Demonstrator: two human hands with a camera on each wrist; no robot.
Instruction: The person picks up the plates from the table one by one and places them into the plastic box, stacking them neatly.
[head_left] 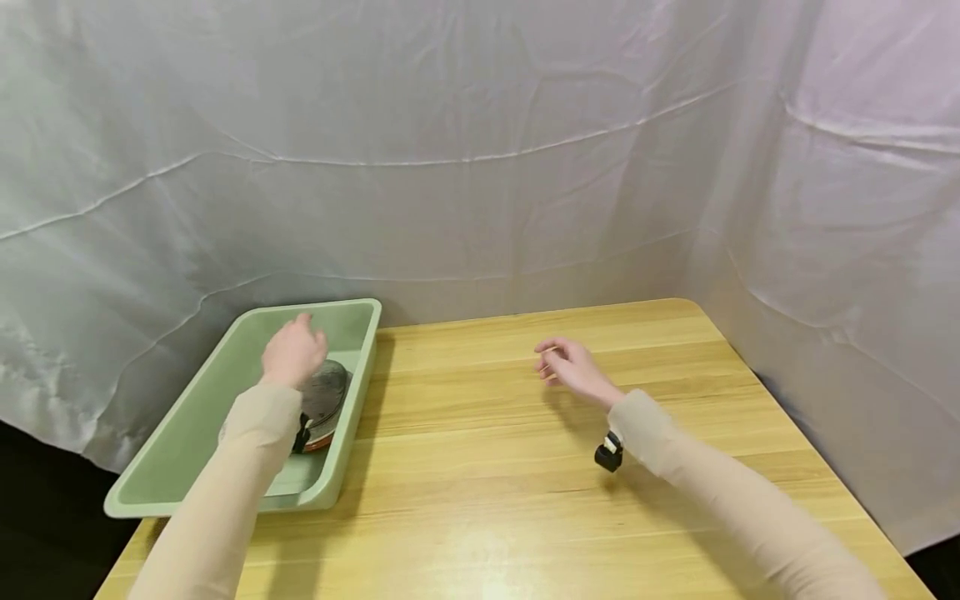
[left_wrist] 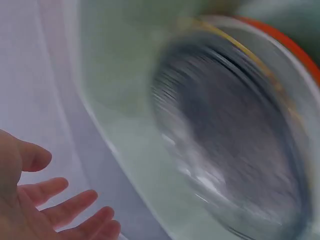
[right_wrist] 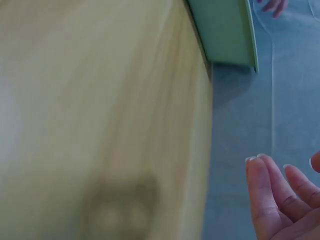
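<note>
My left hand (head_left: 294,352) is over the green plastic bin (head_left: 187,400), its fingers spread apart and holding nothing. Below it in the bin lies a round, dark grey, shiny disc-like thing (head_left: 324,390), partly hidden by the wrist and sleeve. The left wrist view shows this disc (left_wrist: 235,130) large and blurred, over round pieces with yellow and orange rims (left_wrist: 280,37). My right hand (head_left: 572,367) hangs above the wooden table with fingers loosely bent and nothing in them. In the right wrist view, the right fingers (right_wrist: 260,190) appear near the table's far edge.
The bin's long right wall (head_left: 348,425) stands on the left part of the wooden table (head_left: 465,433). Grey cloth (head_left: 480,208) hangs behind the table and along its right side. A small black camera (head_left: 609,452) sits at the right wrist.
</note>
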